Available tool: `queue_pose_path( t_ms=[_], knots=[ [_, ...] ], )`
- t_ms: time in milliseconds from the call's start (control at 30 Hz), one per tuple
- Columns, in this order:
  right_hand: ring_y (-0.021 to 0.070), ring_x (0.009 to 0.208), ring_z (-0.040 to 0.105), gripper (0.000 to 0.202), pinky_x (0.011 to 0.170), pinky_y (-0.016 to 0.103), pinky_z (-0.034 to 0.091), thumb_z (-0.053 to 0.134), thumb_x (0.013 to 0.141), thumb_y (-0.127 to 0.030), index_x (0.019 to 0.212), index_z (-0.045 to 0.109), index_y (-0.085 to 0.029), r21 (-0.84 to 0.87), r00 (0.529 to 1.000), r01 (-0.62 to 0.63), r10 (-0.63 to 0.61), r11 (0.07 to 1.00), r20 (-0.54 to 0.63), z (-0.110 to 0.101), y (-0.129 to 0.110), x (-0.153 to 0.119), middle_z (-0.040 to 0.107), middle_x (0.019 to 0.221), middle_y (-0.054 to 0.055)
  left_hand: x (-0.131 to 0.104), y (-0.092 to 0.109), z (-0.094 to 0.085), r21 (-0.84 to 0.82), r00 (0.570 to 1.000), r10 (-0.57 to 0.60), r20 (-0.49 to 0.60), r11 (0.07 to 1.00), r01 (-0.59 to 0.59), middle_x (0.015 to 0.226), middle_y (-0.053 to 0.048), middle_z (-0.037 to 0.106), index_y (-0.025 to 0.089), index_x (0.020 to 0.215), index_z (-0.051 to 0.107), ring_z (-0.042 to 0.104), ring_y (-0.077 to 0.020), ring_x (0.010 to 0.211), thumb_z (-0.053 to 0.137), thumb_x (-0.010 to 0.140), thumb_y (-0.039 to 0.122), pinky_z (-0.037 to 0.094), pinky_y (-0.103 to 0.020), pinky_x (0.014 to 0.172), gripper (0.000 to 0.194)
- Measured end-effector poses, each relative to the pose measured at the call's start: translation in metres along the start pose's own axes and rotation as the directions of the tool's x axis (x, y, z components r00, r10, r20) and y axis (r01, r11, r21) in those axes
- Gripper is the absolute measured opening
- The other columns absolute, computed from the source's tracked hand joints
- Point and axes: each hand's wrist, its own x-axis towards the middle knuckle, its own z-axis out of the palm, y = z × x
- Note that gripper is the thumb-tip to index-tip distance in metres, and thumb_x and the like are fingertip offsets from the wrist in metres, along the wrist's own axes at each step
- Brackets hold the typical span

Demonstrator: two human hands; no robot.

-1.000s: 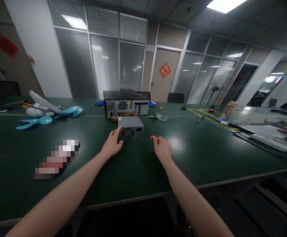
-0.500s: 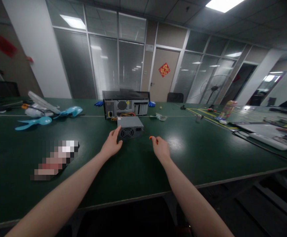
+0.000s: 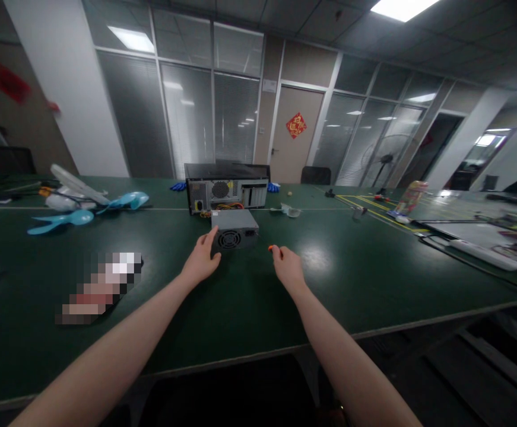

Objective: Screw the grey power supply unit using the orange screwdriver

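A grey computer power supply lies on the green table, its round fan grille facing me. My left hand is at its left front corner, fingers spread and index fingertip against the box's edge. The thumb is held apart, low in front of the fan. To the right of the box, my right hand is closed on a small screwdriver. Only a bit of its orange handle shows; the shaft is too thin to make out clearly. Behind the power supply stands a black computer case, with coloured cables between the two.
Light-blue fan blades and a white part lie on the left. A pixelated object is left of my forearm. Small scraps sit right of the case. Further right are a bottle and a white power strip.
My right hand has shifted very slightly to the left with the screwdriver. The left hand and the power supply have stayed where they were.
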Motion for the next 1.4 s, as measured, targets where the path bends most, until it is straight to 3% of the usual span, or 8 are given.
queue_pose_path(
  t_ms=[267,500,600,800,1100,1267,1400],
  knots=[
    [0.0128,0.058,0.054,0.046,0.056,0.023,0.035,0.026,0.088,-0.043,0.071,0.059,-0.016,0.067,0.998,-0.019,0.015,0.998,0.053,0.0004,-0.0002,0.0009,0.059,0.065,0.005,0.0001,0.0011,-0.0009,-0.005,1.0,-0.013,0.01,1.0,0.013,0.13,-0.011,0.033,0.028,0.137,0.017,0.042,-0.0245,0.116,0.05,0.076,0.028,0.037,-0.042,0.094,0.07],
    [0.0144,0.069,0.055,0.024,0.062,0.024,0.038,0.045,0.08,-0.04,0.081,0.055,-0.019,0.067,0.993,0.08,-0.074,0.995,-0.087,0.0011,0.0009,-0.0014,0.059,0.077,0.003,-0.0003,0.0024,-0.0018,0.002,1.0,-0.017,0.008,1.0,0.017,0.13,-0.011,0.033,0.028,0.137,0.017,0.043,-0.0246,0.115,0.05,0.076,0.029,0.037,-0.041,0.094,0.07],
    [0.0152,0.074,0.055,0.025,0.065,0.025,0.039,0.049,0.076,-0.042,0.084,0.055,-0.019,0.058,0.988,0.11,-0.103,0.992,-0.112,0.0,-0.0003,-0.0011,0.059,0.083,0.004,-0.0004,0.0028,-0.0016,0.003,1.0,-0.02,0.007,1.0,0.02,0.13,-0.011,0.032,0.027,0.137,0.017,0.043,-0.0249,0.115,0.05,0.076,0.029,0.037,-0.041,0.093,0.07],
    [0.0154,0.065,0.053,0.048,0.064,0.027,0.038,0.026,0.087,-0.044,0.066,0.058,-0.016,-0.004,0.999,0.035,-0.035,0.999,0.022,-0.0009,-0.0032,0.0002,0.057,0.071,0.008,-0.0005,0.0023,-0.0016,0.001,1.0,-0.02,0.016,1.0,0.02,0.131,-0.011,0.032,0.028,0.137,0.018,0.043,-0.0254,0.115,0.05,0.076,0.03,0.037,-0.042,0.093,0.068],
    [0.0134,0.072,0.053,0.02,0.067,0.026,0.04,0.051,0.077,-0.037,0.085,0.055,-0.019,0.0,0.989,0.094,-0.093,0.996,-0.111,-0.0014,-0.001,-0.0036,0.052,0.088,0.004,-0.0002,0.0035,-0.0009,-0.001,1.0,-0.02,-0.004,1.0,0.02,0.129,-0.01,0.033,0.028,0.137,0.018,0.041,-0.0242,0.117,0.051,0.075,0.026,0.035,-0.041,0.095,0.071],
    [0.0159,0.075,0.053,0.034,0.069,0.028,0.04,0.036,0.085,-0.043,0.078,0.057,-0.018,-0.02,0.991,0.085,-0.086,0.996,-0.103,-0.0014,-0.0045,-0.0035,0.052,0.083,0.008,-0.0004,0.0032,-0.0015,-0.002,1.0,-0.026,0.005,1.0,0.026,0.129,-0.01,0.033,0.028,0.137,0.018,0.042,-0.0242,0.116,0.051,0.075,0.027,0.035,-0.041,0.095,0.07],
    [0.0142,0.072,0.052,0.034,0.066,0.026,0.039,0.032,0.088,-0.036,0.074,0.057,-0.017,-0.061,0.994,0.083,-0.087,0.995,-0.065,-0.0018,-0.0049,-0.0046,0.052,0.086,0.008,0.0,0.003,-0.0019,0.0,1.0,-0.019,0.01,1.0,0.019,0.13,-0.011,0.033,0.028,0.137,0.018,0.042,-0.0243,0.116,0.05,0.076,0.028,0.036,-0.041,0.095,0.07]
  ],
)
